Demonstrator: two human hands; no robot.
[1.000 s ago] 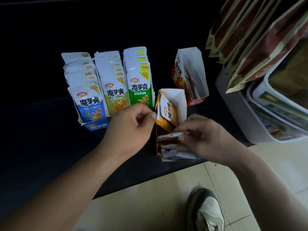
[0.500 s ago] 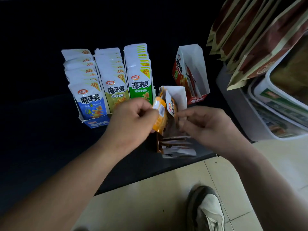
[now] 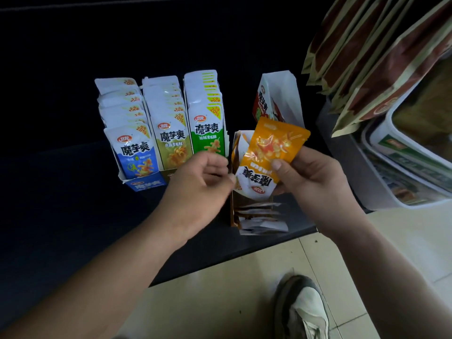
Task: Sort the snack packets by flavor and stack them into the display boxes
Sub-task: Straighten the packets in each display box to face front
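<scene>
— Pinching what, the right hand (image 3: 315, 184)?
— An orange packet (image 3: 271, 148), held over the orange box (image 3: 233, 214). The left hand (image 3: 198, 187) curled beside it, grip unclear. Filled boxes (image 3: 161, 133) stood left of that box, a red box (image 3: 286, 94) behind.

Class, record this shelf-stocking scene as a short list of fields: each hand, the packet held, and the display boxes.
right hand: pinches orange packet, text upside down
left hand: fingers curled beside packet's corner; contact unclear
filled rows: blue packets, olive packets, green packets
orange box: under the hands, partly filled
red box: behind it, open-topped
</scene>
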